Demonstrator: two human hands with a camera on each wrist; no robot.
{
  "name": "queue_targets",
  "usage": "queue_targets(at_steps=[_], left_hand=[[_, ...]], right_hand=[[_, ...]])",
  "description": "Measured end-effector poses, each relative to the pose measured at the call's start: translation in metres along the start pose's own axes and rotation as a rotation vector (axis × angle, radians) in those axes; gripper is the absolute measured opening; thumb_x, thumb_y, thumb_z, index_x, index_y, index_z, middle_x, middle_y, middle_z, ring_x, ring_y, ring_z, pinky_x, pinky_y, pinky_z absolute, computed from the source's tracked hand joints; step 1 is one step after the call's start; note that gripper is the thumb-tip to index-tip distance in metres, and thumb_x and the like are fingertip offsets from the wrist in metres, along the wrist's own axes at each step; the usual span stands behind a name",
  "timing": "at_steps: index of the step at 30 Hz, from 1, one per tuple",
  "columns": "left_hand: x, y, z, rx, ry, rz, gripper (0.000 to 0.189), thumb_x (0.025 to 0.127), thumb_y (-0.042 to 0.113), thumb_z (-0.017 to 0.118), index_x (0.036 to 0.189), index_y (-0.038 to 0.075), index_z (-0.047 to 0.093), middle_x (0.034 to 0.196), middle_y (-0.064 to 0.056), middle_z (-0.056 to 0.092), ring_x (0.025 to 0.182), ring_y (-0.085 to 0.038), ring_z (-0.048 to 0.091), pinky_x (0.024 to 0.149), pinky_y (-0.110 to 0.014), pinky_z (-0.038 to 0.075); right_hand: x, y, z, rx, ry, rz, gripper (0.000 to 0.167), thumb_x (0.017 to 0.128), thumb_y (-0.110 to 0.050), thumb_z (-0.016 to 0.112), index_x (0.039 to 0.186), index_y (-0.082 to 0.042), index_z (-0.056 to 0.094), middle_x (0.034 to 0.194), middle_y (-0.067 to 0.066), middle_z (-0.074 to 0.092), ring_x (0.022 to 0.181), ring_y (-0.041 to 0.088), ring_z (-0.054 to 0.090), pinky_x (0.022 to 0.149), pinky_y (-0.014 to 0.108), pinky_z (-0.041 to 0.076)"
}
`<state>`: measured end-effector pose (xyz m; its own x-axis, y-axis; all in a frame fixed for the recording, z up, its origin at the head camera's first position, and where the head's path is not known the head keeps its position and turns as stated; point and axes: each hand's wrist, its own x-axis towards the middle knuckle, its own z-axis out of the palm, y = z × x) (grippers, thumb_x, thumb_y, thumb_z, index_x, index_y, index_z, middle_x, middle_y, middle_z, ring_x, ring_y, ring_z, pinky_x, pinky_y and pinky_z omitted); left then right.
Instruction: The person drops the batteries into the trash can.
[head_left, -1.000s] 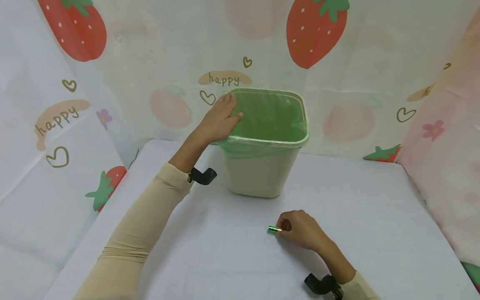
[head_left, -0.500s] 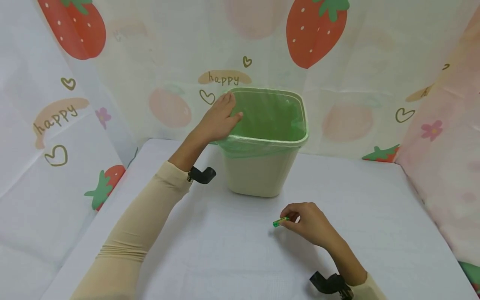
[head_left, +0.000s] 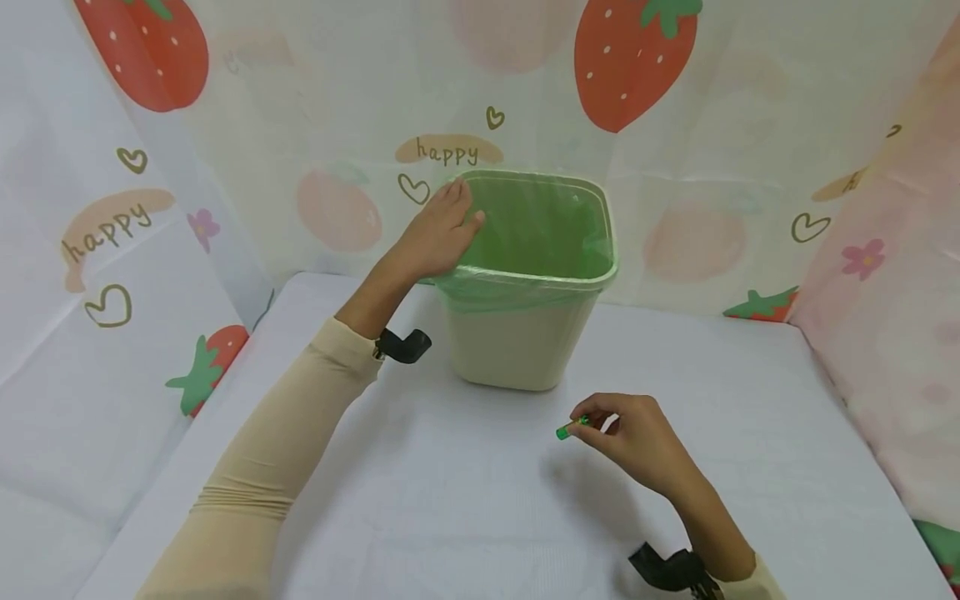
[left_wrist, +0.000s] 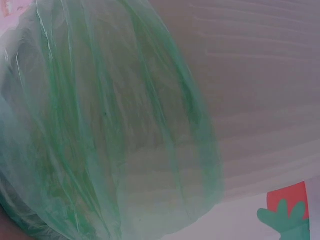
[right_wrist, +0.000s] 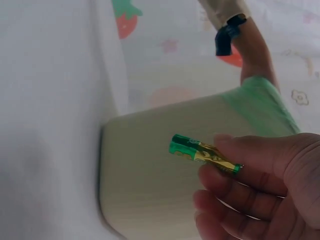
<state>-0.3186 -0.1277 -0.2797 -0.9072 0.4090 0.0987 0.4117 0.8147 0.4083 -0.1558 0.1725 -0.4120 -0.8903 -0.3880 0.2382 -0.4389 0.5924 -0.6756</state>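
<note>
A pale bin [head_left: 510, 342] lined with a green plastic bag [head_left: 536, 221] stands upright on the white table. My left hand [head_left: 438, 233] rests on its left rim, fingers along the far corner and thumb over the opening. In the left wrist view the bag's folded-over edge [left_wrist: 125, 125] hangs outside the bin, and most of that hand is out of sight. My right hand [head_left: 630, 433] pinches a small green-and-gold battery [head_left: 572, 428] between thumb and fingers, above the table in front of the bin. The right wrist view shows the battery [right_wrist: 205, 154] close up, its metal tip toward the palm.
A white cloth covers the table [head_left: 450, 500]. Behind it hangs a curtain [head_left: 337, 92] printed with strawberries and hearts, and similar cloth closes off both sides. A black wrist camera [head_left: 405, 346] sits on the left wrist, another camera [head_left: 667, 571] on the right.
The right hand has lifted the battery off the table and moved it slightly up and to the right. The left hand and the bin have stayed in place.
</note>
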Motion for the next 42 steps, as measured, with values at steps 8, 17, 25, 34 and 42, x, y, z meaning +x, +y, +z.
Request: queue_targets(at_steps=[8, 17, 25, 34, 42], left_hand=[[0.001, 0.0, 0.0, 0.002, 0.003, 0.016, 0.064, 0.113, 0.034, 0.016, 0.157, -0.01, 0.003, 0.168, -0.023, -0.004, 0.156, -0.032, -0.007, 0.125, -0.034, -0.004], [0.002, -0.001, 0.0, -0.007, -0.006, 0.01, 0.064, 0.113, 0.035, 0.015, 0.158, -0.009, 0.002, 0.168, -0.022, -0.005, 0.156, -0.031, -0.008, 0.125, -0.034, -0.004], [0.0, -0.001, -0.001, -0.014, -0.009, 0.006, 0.064, 0.113, 0.034, 0.015, 0.158, -0.009, 0.001, 0.168, -0.022, -0.005, 0.156, -0.031, -0.009, 0.125, -0.034, -0.005], [0.003, 0.004, -0.005, 0.008, -0.005, 0.024, 0.061, 0.113, 0.03, 0.017, 0.158, -0.009, 0.002, 0.168, -0.022, -0.006, 0.156, -0.031, -0.008, 0.125, -0.033, -0.005], [0.0, 0.0, -0.001, -0.018, -0.007, 0.008, 0.062, 0.113, 0.032, 0.015, 0.158, -0.008, 0.002, 0.168, -0.021, -0.005, 0.156, -0.031, -0.008, 0.125, -0.034, -0.005]], right_hand=[[-0.002, -0.006, -0.004, 0.011, 0.068, -0.07, 0.013, 0.086, -0.015, 0.084, 0.092, -0.023, 0.076, 0.076, -0.019, 0.068, 0.073, 0.005, 0.065, 0.066, 0.027, 0.057], [-0.004, -0.008, -0.008, 0.044, 0.124, -0.1, 0.013, 0.086, -0.013, 0.083, 0.094, -0.021, 0.077, 0.079, -0.016, 0.071, 0.072, 0.006, 0.066, 0.064, 0.026, 0.058], [-0.006, -0.017, -0.013, 0.065, 0.162, -0.127, 0.017, 0.087, -0.012, 0.082, 0.098, -0.023, 0.077, 0.081, -0.011, 0.073, 0.071, 0.006, 0.065, 0.064, 0.024, 0.057], [-0.002, -0.027, -0.027, 0.048, 0.226, -0.202, 0.023, 0.084, -0.007, 0.084, 0.101, -0.022, 0.078, 0.083, -0.013, 0.073, 0.071, 0.007, 0.065, 0.065, 0.019, 0.055], [0.012, -0.044, -0.051, 0.017, 0.239, -0.271, 0.026, 0.082, -0.001, 0.084, 0.1, -0.018, 0.078, 0.082, -0.013, 0.073, 0.065, 0.007, 0.067, 0.061, 0.019, 0.052]])
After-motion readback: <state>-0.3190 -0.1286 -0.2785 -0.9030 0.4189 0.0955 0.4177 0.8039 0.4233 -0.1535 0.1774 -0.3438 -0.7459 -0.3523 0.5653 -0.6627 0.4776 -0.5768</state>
